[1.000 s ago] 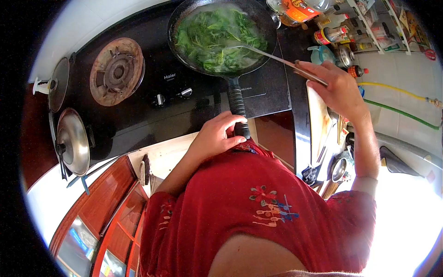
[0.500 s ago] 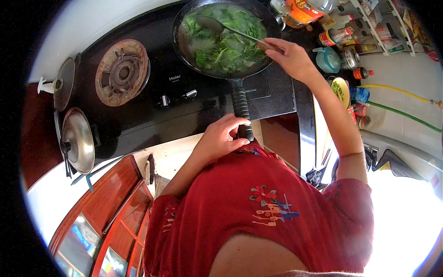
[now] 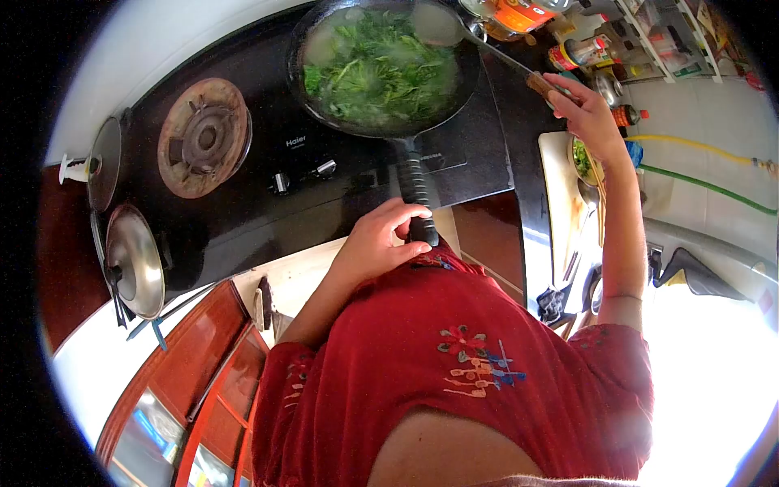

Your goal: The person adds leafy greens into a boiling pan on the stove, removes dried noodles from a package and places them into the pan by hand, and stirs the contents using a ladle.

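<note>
Wok (image 3: 466,77): black, on hob (image 3: 324,195) | leafy greens (image 3: 381,69): heaped inside | spatula (image 3: 495,50): tilted, blade over wok

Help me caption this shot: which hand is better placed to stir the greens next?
Probably the right hand: it holds the long-handled utensil, whose head is beside the greens. The left hand holds the pan handle.

There were two hands, one left hand (image 3: 383,234) and one right hand (image 3: 591,122); one wok (image 3: 467,75), one wok spatula (image 3: 438,24), one uncovered gas burner (image 3: 204,138), two silver stove knobs (image 3: 281,183), two pan lids (image 3: 136,261), one yellow hose (image 3: 690,148) and one green hose (image 3: 706,191).
</note>
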`<state>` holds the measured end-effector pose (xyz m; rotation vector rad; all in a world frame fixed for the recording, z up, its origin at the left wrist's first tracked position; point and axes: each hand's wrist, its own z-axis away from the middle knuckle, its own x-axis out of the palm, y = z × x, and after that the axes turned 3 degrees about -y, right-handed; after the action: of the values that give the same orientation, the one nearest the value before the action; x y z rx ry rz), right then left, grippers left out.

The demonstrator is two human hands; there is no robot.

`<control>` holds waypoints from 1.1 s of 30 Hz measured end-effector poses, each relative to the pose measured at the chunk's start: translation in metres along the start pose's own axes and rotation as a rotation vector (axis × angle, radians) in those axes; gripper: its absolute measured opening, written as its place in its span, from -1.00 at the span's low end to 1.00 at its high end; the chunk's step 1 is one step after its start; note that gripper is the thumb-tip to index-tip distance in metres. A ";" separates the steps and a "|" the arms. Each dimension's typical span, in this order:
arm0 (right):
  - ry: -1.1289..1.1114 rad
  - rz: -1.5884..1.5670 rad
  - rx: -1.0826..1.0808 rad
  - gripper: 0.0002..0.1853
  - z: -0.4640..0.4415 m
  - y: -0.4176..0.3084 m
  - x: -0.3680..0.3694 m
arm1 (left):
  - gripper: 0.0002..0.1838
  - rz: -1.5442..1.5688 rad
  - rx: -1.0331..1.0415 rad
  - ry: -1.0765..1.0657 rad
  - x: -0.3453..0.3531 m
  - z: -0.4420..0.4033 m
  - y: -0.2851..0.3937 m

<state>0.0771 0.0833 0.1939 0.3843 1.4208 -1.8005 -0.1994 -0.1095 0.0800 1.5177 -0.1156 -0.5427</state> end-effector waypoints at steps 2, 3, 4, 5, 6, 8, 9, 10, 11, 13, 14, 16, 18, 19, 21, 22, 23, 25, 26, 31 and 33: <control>0.084 -0.031 -0.116 -0.58 -0.003 0.011 0.011 | -0.54 -0.020 0.035 0.004 0.000 -0.001 -0.001; 0.126 -0.047 -0.176 -0.58 -0.007 0.017 0.019 | -0.54 -0.025 0.030 -0.002 -0.001 -0.002 0.001; 0.147 -0.013 -0.142 -0.57 -0.011 0.021 0.028 | -0.54 -0.032 0.023 -0.007 -0.002 -0.002 0.003; 0.104 -0.084 -0.049 -0.58 -0.011 0.021 0.036 | -0.54 -0.038 0.015 -0.012 -0.003 -0.001 0.004; 0.061 -0.154 0.045 -0.58 -0.011 0.020 0.045 | -0.54 -0.035 0.016 -0.015 -0.003 -0.001 0.004; -0.052 -0.361 0.236 -0.63 -0.011 0.011 0.061 | -0.54 -0.031 0.018 -0.017 -0.003 -0.001 0.003; -0.130 -0.484 0.274 -0.63 -0.013 0.014 0.067 | -0.54 -0.025 0.017 -0.011 -0.003 -0.001 0.003; -0.210 -0.604 0.313 -0.62 -0.015 0.021 0.075 | -0.54 -0.016 0.015 -0.004 -0.002 -0.001 0.004; -0.288 -0.724 0.354 -0.62 -0.016 0.025 0.081 | -0.54 -0.007 0.014 0.002 -0.002 0.000 0.004; -0.413 -0.964 0.442 -0.72 -0.018 0.026 0.085 | -0.54 -0.003 0.016 0.000 -0.002 0.000 0.004; -0.473 -1.057 0.481 -0.73 -0.018 0.028 0.086 | -0.54 -0.001 0.015 0.001 -0.001 0.000 0.004; -0.572 -1.201 0.525 -0.73 -0.018 0.030 0.085 | -0.54 -0.001 0.013 0.011 0.001 0.001 0.003; -0.651 -1.303 0.532 -0.72 -0.015 0.029 0.080 | -0.54 -0.008 0.011 0.016 0.001 0.000 0.002; -0.630 -1.257 0.513 -0.73 -0.013 0.027 0.077 | -0.54 -0.013 0.011 0.015 0.001 0.001 0.002; -0.586 -1.164 0.472 -0.73 -0.009 0.018 0.068 | -0.54 -0.022 0.011 0.013 0.001 0.001 0.001; -0.535 -1.031 0.410 -0.67 -0.007 0.011 0.062 | -0.54 -0.025 0.012 0.013 0.001 0.002 0.001; -0.466 -0.844 0.307 -0.64 -0.003 0.003 0.057 | -0.55 -0.028 0.013 0.013 0.001 0.002 0.001; -0.324 -0.471 0.108 -0.59 0.003 -0.012 0.046 | -0.52 -0.016 0.037 0.041 0.003 0.002 -0.001; -0.284 -0.282 0.092 -0.54 0.002 -0.016 0.036 | -0.51 -0.010 0.050 0.054 0.004 0.002 -0.002; -0.060 0.331 -0.306 -0.57 0.012 -0.031 0.008 | -0.51 0.008 0.059 0.067 0.007 0.004 -0.003; -0.076 0.420 -0.356 -0.59 0.020 -0.037 -0.009 | -0.52 -0.005 0.054 0.073 0.007 0.005 -0.002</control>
<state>0.0598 0.0709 0.2313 0.3884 1.4465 -1.1897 -0.1957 -0.1169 0.0765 1.5887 -0.0708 -0.4914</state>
